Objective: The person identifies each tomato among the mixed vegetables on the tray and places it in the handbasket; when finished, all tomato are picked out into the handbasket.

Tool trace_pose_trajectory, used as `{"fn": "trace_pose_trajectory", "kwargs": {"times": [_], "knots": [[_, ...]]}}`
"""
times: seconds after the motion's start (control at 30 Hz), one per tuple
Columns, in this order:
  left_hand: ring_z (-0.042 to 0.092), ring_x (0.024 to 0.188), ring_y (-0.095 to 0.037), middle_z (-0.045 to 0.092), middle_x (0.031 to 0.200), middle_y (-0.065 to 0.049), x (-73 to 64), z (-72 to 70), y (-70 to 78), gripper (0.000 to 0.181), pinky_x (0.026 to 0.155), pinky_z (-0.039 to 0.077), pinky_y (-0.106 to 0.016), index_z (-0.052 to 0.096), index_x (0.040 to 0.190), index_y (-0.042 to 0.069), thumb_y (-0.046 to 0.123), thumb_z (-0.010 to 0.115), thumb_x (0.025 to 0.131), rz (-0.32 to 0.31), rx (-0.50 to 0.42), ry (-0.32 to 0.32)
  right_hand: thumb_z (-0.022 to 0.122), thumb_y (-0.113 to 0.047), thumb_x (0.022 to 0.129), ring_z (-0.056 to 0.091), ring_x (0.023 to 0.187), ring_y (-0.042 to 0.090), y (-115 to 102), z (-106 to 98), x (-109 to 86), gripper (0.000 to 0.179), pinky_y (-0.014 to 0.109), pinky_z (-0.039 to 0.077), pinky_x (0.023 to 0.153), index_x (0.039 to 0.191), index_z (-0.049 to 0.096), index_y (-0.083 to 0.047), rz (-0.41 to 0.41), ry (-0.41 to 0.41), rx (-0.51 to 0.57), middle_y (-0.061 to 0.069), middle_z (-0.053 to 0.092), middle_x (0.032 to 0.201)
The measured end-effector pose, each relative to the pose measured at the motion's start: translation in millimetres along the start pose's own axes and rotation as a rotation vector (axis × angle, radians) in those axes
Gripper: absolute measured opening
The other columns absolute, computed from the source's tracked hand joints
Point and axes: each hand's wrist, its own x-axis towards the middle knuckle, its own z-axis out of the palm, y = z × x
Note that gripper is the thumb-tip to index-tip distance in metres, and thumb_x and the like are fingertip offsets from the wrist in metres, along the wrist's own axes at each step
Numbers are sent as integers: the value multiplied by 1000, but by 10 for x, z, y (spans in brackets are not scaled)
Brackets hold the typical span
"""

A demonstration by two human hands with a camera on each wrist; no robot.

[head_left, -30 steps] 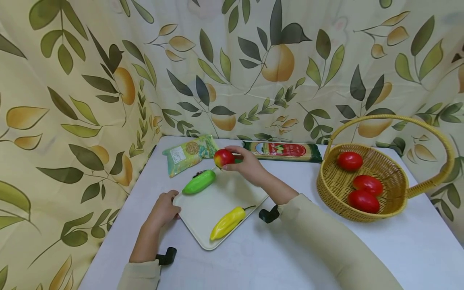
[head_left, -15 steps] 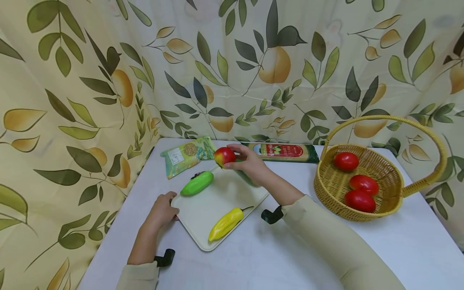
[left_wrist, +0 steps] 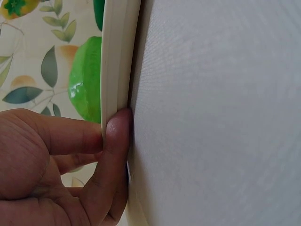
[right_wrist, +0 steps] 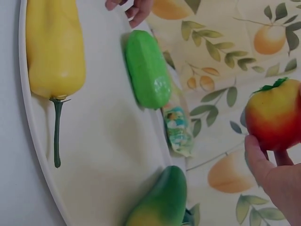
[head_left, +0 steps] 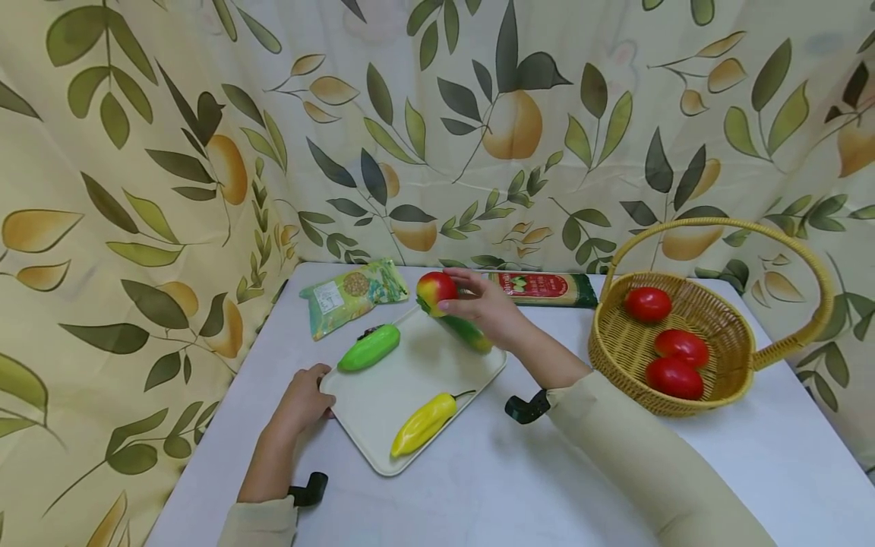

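My left hand (head_left: 304,396) pinches the left corner of a cream tray (head_left: 383,425); in the left wrist view, the thumb and fingers (left_wrist: 117,136) grip its rim. Above the tray's far edge, my right hand (head_left: 488,308) holds a round red-and-yellow fruit (head_left: 436,292) with a green leafy top, also seen in the right wrist view (right_wrist: 277,115). On the tray lie a bright green, cucumber-like vegetable (head_left: 370,348), a yellow pepper (head_left: 425,425) with a dark stem, and a dark green, yellow-ended fruit (head_left: 468,334), partly hidden under my right hand.
A yellow-green printed bag (head_left: 352,296) lies behind the tray. At the back is a long green packet (head_left: 547,289) with a red label. A wicker basket (head_left: 615,372) with a tall handle stands at the right, holding red oval fruits (head_left: 674,378).
My right hand has shifted slightly right with the red-and-yellow fruit, and more of the dark green fruit beneath shows. My left hand stays on the tray. The head view has drifted slightly.
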Motion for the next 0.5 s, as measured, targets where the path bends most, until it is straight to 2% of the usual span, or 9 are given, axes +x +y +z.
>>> {"fn": "trace_pose_trajectory", "kwargs": {"times": [0.23, 0.5], "knots": [[56, 93, -33, 57, 109, -26, 5, 10, -36, 56, 80, 48, -45, 54, 133, -10, -1, 66, 80, 9, -1, 0, 77, -9, 87, 43, 135, 32, -67, -72, -63, 66, 46, 45, 103, 147, 51, -21, 12, -7, 52, 6, 44, 151], [57, 91, -33, 56, 109, -27, 7, 10, -15, 56, 78, 49, -43, 53, 134, -11, -2, 65, 80, 10, -13, -8, 70, -2, 92, 47, 132, 35, -104, -159, -123, 66, 38, 50, 97, 151, 43, -12, -16, -29, 157, 12, 38, 153]]}}
